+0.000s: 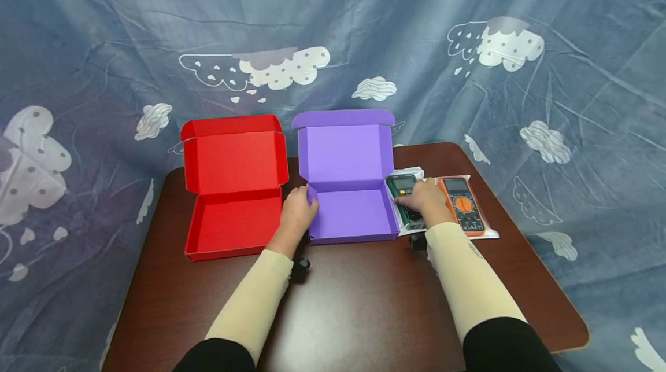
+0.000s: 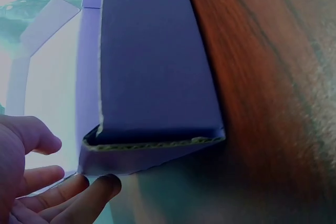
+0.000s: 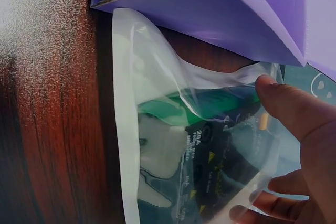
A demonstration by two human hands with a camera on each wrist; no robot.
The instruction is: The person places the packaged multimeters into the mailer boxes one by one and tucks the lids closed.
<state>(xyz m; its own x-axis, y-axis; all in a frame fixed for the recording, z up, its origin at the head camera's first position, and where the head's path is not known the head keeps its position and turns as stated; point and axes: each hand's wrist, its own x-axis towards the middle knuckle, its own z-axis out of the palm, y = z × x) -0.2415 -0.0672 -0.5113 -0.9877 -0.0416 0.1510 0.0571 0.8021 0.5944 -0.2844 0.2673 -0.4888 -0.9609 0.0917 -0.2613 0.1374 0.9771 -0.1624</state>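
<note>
At the left side wall of an open purple box (image 1: 354, 240), my left hand (image 1: 298, 214) has its thumb inside and its fingers outside. The left wrist view shows the left hand (image 2: 47, 177) around the corner of the purple box (image 2: 157, 61). Against the purple box's right side lies a green multimeter (image 1: 403, 183) in a clear plastic bag (image 3: 126, 114). My right hand (image 1: 426, 201) holds it across its width, covering part of its face. Up close, the right hand (image 3: 310, 140) has thumb and fingers on opposite sides of the bagged meter.
Left of the purple box stands an open red box (image 1: 234, 216) with its lid raised. An orange multimeter (image 1: 464, 205) in a clear bag lies just right of my right hand. Everything rests on a brown table (image 1: 354, 302), with a blue cloud-patterned curtain (image 1: 395, 25) behind.
</note>
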